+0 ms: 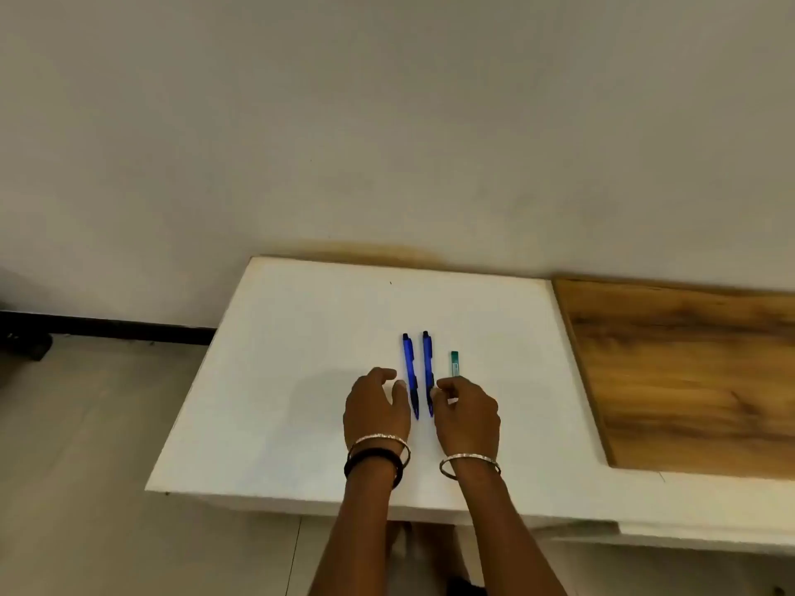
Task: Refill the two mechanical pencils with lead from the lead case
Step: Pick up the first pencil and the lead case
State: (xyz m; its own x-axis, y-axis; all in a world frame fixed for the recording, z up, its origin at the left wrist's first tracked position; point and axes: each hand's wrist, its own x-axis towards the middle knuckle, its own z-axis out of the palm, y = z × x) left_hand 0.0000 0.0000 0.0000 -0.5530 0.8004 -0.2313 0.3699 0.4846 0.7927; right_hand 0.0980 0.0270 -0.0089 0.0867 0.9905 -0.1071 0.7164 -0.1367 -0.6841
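Observation:
Two blue mechanical pencils lie side by side on a white board (301, 380), tips pointing toward me: the left pencil (409, 372) and the right pencil (427, 367). A small green lead case (454, 363) lies just right of them. My left hand (376, 406) rests beside the left pencil with curled, parted fingers and holds nothing. My right hand (466, 412) sits against the lower end of the right pencil, fingers curled near its tip; no grasp on it is visible.
A wooden tabletop (688, 372) shows to the right of the white board. A pale wall rises behind the board. Tiled floor (86, 445) lies to the left, with a dark baseboard along the wall.

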